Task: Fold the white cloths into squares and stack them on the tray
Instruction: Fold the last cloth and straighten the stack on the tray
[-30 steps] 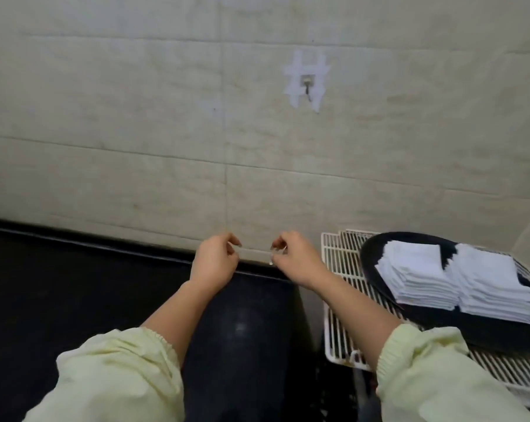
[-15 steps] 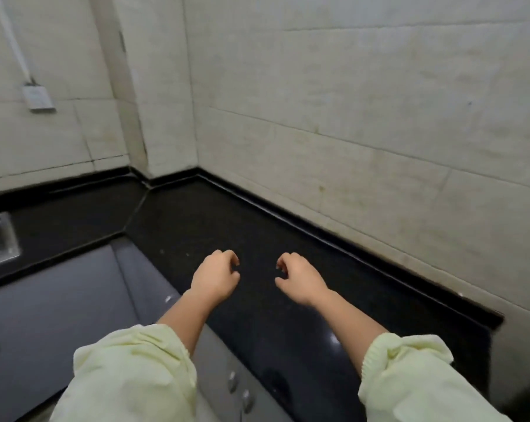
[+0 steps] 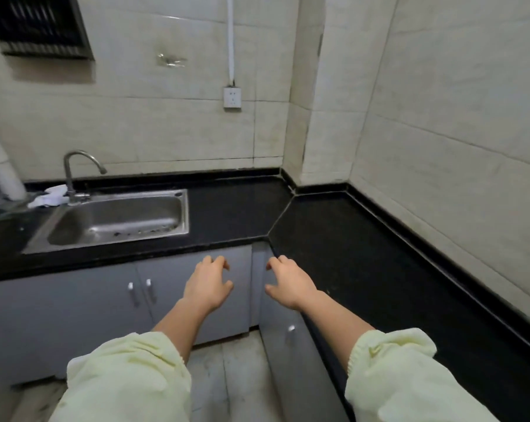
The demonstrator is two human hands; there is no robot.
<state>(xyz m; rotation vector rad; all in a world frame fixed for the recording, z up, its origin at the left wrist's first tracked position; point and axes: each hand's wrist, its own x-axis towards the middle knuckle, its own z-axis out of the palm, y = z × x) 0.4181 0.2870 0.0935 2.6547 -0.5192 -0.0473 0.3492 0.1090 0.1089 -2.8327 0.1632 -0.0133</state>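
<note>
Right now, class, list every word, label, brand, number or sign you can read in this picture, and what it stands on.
None: no readable text anywhere. The wall socket shows only its holes, too small for any marking; the sink, tap and cabinet doors bear no visible print.

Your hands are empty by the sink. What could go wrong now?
The left hand and right hand hold nothing, and no tray or folded stack is in view, so the folding may stall. The only white cloth-like thing, a crumpled bundle beside the faucet, lies at the edge of the sink; it may be wet, and specks in the basin could soil it.
</note>
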